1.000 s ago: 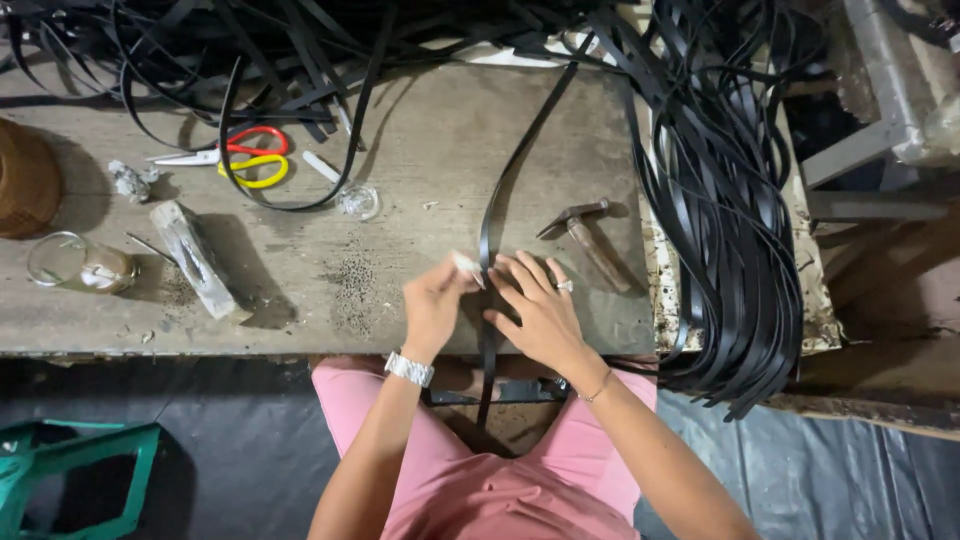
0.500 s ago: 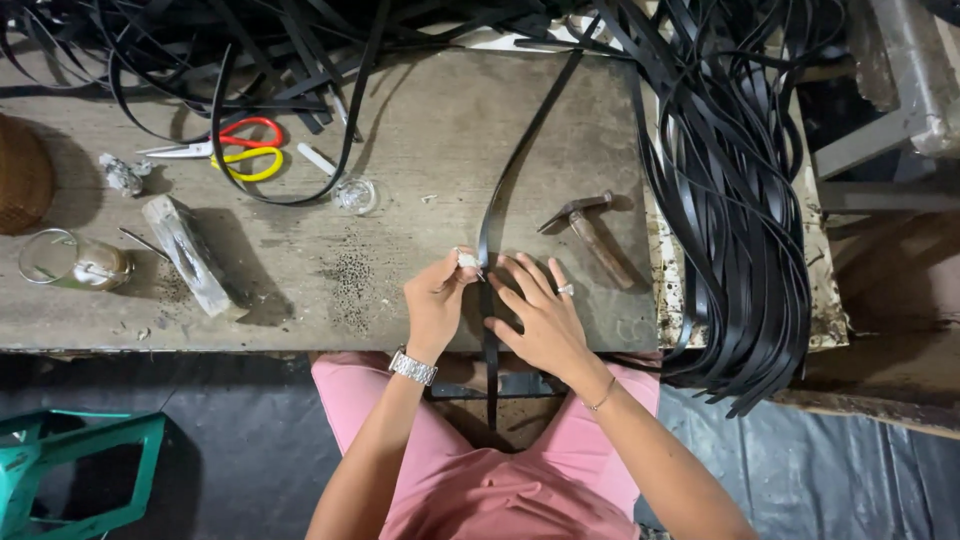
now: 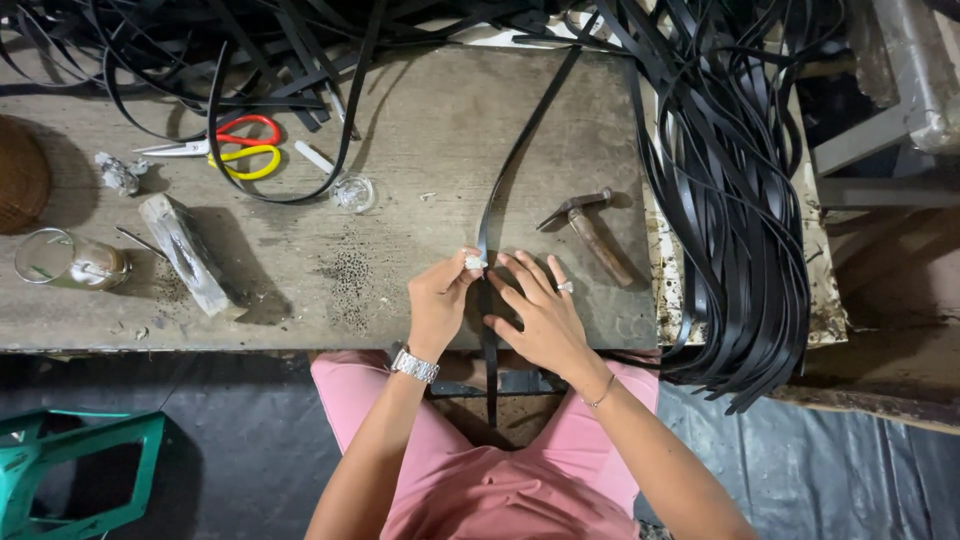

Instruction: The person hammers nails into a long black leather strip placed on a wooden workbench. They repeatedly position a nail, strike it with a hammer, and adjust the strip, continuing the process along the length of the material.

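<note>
Black strap (image 3: 500, 190), long and narrow, runs from the tangle at the far edge of a worn wooden bench (image 3: 420, 120) down across its top and over the near edge, its end hanging between the knees of a seated person in pink trousers (image 3: 480, 480). The person's left hand (image 3: 440, 300), a metal watch (image 3: 414, 365) at the wrist, is closed on the strap near the bench's front edge, thumb and fingers pinching a small pale piece (image 3: 474, 262) against it. The right hand (image 3: 535, 305), with a ring on one finger and a thin bracelet at the wrist, lies spread with fingers wide, pressing flat on the strap and bench just beside the left.

A hammer (image 3: 585, 225) with a wooden handle lies on the bench just to the right of the hands. Farther left sit scissors (image 3: 225, 148) with one red and one yellow handle, a small clear round dish (image 3: 353, 193), a clear wrapped bar (image 3: 185, 252), a glass jar (image 3: 65, 262) on its side and a brown woven basket (image 3: 20, 175) at the picture's edge. A thick bundle of black straps (image 3: 730, 200) drapes over the bench's right end, and more lie heaped along the far edge. A green plastic stool (image 3: 70, 470) stands on the dark floor at lower left.
</note>
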